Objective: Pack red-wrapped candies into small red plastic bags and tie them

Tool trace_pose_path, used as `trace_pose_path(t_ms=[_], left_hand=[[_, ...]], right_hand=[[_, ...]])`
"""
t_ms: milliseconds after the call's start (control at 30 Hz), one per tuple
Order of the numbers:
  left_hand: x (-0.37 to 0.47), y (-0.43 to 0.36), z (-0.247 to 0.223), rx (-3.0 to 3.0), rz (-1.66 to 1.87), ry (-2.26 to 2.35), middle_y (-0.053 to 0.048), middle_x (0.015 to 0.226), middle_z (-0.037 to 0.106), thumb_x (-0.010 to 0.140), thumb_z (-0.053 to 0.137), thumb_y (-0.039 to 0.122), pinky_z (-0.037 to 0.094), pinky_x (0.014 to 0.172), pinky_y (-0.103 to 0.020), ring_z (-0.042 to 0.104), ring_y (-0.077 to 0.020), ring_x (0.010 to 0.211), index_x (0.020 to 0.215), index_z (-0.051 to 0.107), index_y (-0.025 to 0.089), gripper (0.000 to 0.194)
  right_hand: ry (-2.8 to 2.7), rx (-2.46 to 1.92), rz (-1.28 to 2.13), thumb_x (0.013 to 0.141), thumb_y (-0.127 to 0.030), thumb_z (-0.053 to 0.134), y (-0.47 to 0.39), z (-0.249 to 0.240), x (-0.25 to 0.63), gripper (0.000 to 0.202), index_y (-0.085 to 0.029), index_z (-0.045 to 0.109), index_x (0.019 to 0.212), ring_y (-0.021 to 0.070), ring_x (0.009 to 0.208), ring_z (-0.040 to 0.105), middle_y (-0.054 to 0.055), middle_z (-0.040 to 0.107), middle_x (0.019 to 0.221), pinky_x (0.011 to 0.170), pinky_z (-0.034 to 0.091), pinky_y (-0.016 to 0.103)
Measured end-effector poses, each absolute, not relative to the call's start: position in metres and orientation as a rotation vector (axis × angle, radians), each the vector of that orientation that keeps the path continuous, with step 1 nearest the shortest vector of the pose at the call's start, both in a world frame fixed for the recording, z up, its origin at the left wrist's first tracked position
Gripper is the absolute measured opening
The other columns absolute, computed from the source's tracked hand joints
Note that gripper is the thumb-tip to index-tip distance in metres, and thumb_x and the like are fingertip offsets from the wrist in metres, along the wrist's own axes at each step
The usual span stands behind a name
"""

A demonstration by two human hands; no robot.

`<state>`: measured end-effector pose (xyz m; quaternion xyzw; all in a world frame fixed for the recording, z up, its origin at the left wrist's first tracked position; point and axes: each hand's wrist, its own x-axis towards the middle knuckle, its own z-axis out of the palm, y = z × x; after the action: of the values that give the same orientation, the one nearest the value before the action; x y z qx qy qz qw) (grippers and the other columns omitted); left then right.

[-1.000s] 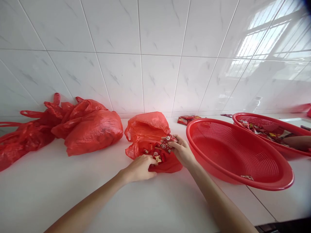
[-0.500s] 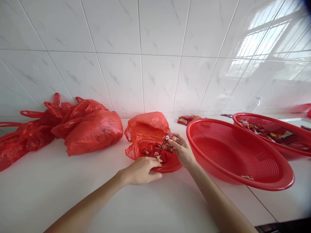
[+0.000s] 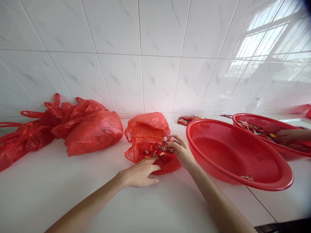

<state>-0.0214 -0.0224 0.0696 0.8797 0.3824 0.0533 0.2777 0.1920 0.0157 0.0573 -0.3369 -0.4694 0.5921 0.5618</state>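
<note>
My right hand (image 3: 182, 151) grips a small red packet (image 3: 168, 143) with white flower prints, held up over the mouth of an open red plastic bag (image 3: 148, 124). Inside that bag lie several small red wrapped sweets (image 3: 163, 156). My left hand (image 3: 142, 172) reaches in over the bag's front edge. Its fingers are stretched out and rest among the sweets, the thumb apart; nothing is visibly gripped there, though the fingertips are partly hidden.
Right of the bag stands a red plastic basket (image 3: 204, 173) with one small wrapper (image 3: 247, 178) inside. Beyond it, another person's hand (image 3: 286, 136) reaches into a second basket (image 3: 243, 117) of packets. Red packets (image 3: 187, 120) lie by the wall. Full red bags (image 3: 94, 132) sit at left.
My left hand has shifted slightly left among the sweets, and one near its fingers now lies differently. The right hand keeps the packet, tilted a little. Another person's hand has entered the far basket.
</note>
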Motion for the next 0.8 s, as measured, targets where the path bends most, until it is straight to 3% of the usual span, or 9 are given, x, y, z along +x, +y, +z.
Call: trace_pose_path(t_ms=[100, 267, 467, 567, 667, 800], left_hand=[[-0.022, -0.024, 0.077, 2.410, 0.156, 1.028, -0.010, 0.117, 0.065, 0.087, 0.057, 0.038, 0.048, 0.088, -0.039, 0.061, -0.0321, 0.109, 0.101, 0.071, 0.024, 0.024], [-0.028, -0.023, 0.080, 2.460, 0.116, 1.192, -0.009, 0.093, 0.066, 0.085, 0.057, 0.036, 0.047, 0.076, -0.036, 0.063, -0.0296, 0.091, 0.084, 0.070, 0.022, 0.019], [-0.031, -0.018, 0.071, 2.468, 0.126, 1.198, -0.010, 0.101, 0.063, 0.082, 0.060, 0.037, 0.047, 0.079, -0.038, 0.060, -0.0318, 0.099, 0.072, 0.065, 0.020, 0.021], [-0.029, -0.018, 0.072, 2.407, 0.166, 1.159, -0.009, 0.107, 0.065, 0.083, 0.060, 0.038, 0.049, 0.080, -0.038, 0.062, -0.0312, 0.101, 0.087, 0.070, 0.022, 0.019], [-0.022, -0.017, 0.075, 2.294, 0.451, 1.127, -0.006, 0.113, 0.068, 0.087, 0.058, 0.038, 0.050, 0.089, -0.037, 0.063, -0.0290, 0.106, 0.110, 0.070, 0.027, 0.029], [-0.014, -0.014, 0.079, 2.005, 0.797, 1.074, -0.006, 0.115, 0.071, 0.090, 0.058, 0.044, 0.051, 0.094, -0.036, 0.065, -0.0261, 0.108, 0.119, 0.068, 0.025, 0.036]], right_hand=[[-1.118, -0.766, 1.391, 0.074, -0.027, 0.072, 0.016, 0.057, 0.192, 0.028, -0.024, 0.062, 0.100, 0.0180, 0.084, 0.063, 0.001, 0.068, 0.096, 0.077, 0.053, 0.032], [-1.165, -0.767, 1.365, 0.076, -0.027, 0.070, 0.014, 0.058, 0.192, 0.031, -0.026, 0.062, 0.105, 0.0192, 0.088, 0.064, 0.002, 0.069, 0.102, 0.078, 0.053, 0.032], [-1.152, -0.777, 1.336, 0.075, -0.030, 0.075, 0.016, 0.055, 0.192, 0.038, -0.025, 0.060, 0.109, 0.0216, 0.094, 0.065, 0.003, 0.070, 0.106, 0.080, 0.054, 0.035], [-1.175, -0.757, 1.330, 0.077, -0.033, 0.075, 0.015, 0.057, 0.192, 0.030, -0.024, 0.060, 0.102, 0.0216, 0.091, 0.066, 0.004, 0.071, 0.101, 0.081, 0.053, 0.036], [-1.219, -0.750, 1.311, 0.078, -0.035, 0.075, 0.013, 0.060, 0.191, 0.027, -0.023, 0.060, 0.096, 0.0204, 0.088, 0.066, 0.004, 0.070, 0.100, 0.081, 0.053, 0.036], [-1.237, -0.718, 1.364, 0.075, -0.037, 0.078, 0.007, 0.064, 0.186, 0.028, -0.024, 0.059, 0.092, 0.0199, 0.088, 0.065, 0.003, 0.070, 0.101, 0.079, 0.054, 0.035]])
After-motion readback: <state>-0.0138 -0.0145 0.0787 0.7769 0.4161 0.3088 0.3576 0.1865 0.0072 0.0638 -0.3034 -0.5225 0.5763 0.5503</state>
